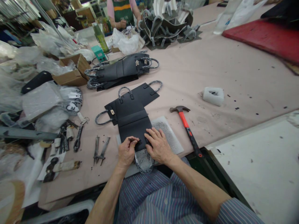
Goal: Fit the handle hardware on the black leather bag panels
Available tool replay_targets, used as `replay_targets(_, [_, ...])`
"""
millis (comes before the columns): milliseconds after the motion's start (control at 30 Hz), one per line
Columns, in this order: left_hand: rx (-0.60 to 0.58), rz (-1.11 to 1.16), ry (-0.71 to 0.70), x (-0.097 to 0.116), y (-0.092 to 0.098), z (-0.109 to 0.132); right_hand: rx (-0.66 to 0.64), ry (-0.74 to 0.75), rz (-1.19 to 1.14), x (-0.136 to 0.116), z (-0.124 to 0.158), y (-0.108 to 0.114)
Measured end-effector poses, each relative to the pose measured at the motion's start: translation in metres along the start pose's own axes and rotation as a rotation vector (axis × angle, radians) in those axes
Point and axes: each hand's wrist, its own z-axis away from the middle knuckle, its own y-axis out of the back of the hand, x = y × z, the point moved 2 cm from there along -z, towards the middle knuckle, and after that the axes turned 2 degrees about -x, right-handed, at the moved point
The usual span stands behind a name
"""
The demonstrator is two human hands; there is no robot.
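A black handbag panel with a crease across it lies in front of me, over a white pad. Its plastic-wrapped handle points toward my body. My left hand is closed in a pinch at the panel's near left edge, with something small and dark at the fingertips that I cannot make out. Flat on the near right part of the panel rests my right hand, fingers spread. Another black panel with a handle lies partly beneath, toward the back.
A claw hammer lies to the right, handle over the table edge. Metal tools lie left. Stacked black bag pieces, a cardboard box and a white block stand farther off. A co-worker is across the table.
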Motion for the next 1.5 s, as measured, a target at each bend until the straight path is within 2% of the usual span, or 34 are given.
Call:
replay_targets(267, [-0.071,-0.007,-0.006,0.001,0.002,-0.003,0.004,0.000,-0.014,0.001,0.001,0.001])
replay_targets(433, [-0.057,-0.035,-0.031,0.002,-0.001,-0.003,0.017,0.011,-0.043,-0.001,0.000,0.000])
replay_targets(533, [-0.031,-0.059,-0.054,0.003,-0.003,-0.001,0.095,0.039,-0.133,0.008,0.002,0.008])
replay_targets(600, [-0.023,-0.077,-0.076,0.002,-0.005,0.000,0.199,0.010,-0.153,0.025,0.006,0.023])
replay_targets(700, [-0.044,-0.109,-0.098,-0.001,-0.007,0.000,0.304,-0.197,0.011,0.065,0.019,0.052])
replay_targets(800, [-0.070,-0.127,-0.117,-0.006,-0.010,0.000,0.209,-0.533,0.164,0.107,0.035,0.075])
replay_targets(900, [-0.069,-0.127,-0.140,-0.010,-0.012,0.001,0.136,-0.795,-0.065,0.133,0.043,0.088])
replay_targets(967, [-0.060,-0.129,-0.157,-0.012,-0.013,0.003,0.118,-0.864,-0.278,0.136,0.039,0.092])
replay_targets(1100, [-0.035,-0.126,-0.201,-0.013,-0.013,0.004,0.009,-0.815,-0.520,0.113,0.019,0.101])
replay_targets(1200, [-0.026,-0.131,-0.216,-0.015,-0.013,0.004,-0.030,-0.765,-0.647,0.076,0.010,0.108])
replay_targets(1267, [-0.024,-0.132,-0.217,-0.016,-0.013,0.004,0.014,-0.666,-0.640,0.046,0.010,0.115])
replay_targets(1367, [-0.021,-0.131,-0.213,-0.019,-0.014,0.004,0.112,-0.335,-0.349,0.004,0.016,0.127])
replay_targets(1400, [-0.020,-0.135,-0.210,-0.019,-0.014,0.004,0.105,-0.222,-0.216,-0.007,0.018,0.129])
replay_targets(1500, [-0.034,-0.163,-0.200,-0.020,-0.015,0.004,-0.067,-0.036,0.083,-0.026,0.024,0.130])
